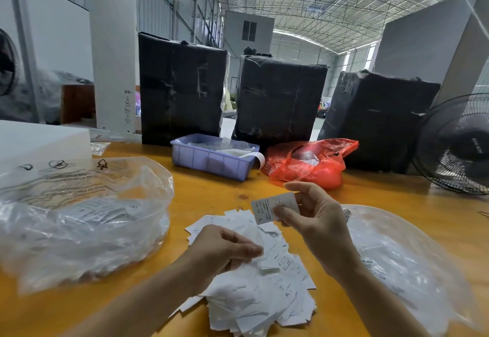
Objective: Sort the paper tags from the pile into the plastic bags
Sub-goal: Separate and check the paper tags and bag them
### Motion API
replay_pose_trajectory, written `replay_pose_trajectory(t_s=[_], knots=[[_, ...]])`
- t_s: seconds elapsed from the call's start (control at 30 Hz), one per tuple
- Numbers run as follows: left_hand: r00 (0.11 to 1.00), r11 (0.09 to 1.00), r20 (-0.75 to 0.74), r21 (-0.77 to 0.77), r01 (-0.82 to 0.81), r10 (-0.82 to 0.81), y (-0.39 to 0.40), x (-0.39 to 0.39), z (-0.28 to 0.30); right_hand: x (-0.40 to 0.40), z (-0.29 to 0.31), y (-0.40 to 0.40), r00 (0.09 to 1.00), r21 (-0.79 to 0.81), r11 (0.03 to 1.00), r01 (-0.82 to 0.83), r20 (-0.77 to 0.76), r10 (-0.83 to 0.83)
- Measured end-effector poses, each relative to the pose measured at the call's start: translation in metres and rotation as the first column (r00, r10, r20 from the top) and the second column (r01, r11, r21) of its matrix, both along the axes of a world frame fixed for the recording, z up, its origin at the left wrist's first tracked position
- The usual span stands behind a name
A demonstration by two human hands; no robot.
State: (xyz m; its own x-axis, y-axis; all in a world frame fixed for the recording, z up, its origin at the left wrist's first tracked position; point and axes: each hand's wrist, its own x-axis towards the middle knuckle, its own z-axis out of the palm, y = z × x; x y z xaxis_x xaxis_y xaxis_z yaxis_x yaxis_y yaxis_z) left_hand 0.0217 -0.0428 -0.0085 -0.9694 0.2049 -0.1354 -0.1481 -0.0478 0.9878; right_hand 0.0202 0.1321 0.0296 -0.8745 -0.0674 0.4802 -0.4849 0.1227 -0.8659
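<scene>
Right hand (315,220) pinches single tag (267,208) above pile of paper tags (264,283) at table (211,191) near edge; left hand (225,249) fingers curled over pile; clear bags at left edge (79,217) and right edge (402,257)

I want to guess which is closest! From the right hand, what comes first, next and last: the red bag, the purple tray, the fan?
From the right hand in the head view:
1. Red bag, just behind the hand.
2. Purple tray, farther back, to the left.
3. Fan, far right at the table's edge.
Tray and fan are fairly close to call.
</scene>
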Motion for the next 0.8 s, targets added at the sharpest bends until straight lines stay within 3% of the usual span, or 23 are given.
replay_pose_trajectory(t_s=[0.53, 0.8], knots=[[0.998, 0.994, -0.019, -0.097, 0.051, -0.053, -0.0008, 0.0007, 0.0006, -0.0016, -0.0028, 0.0, 0.994, 0.228, 0.97, 0.085, -0.081, -0.068], [0.994, 0.998, -0.103, -0.049, -0.045, 0.04, 0.0005, 0.0025, 0.0024, -0.0031, -0.0035, 0.0021, 0.989, 0.27, 0.954, 0.128, -0.104, -0.104]])
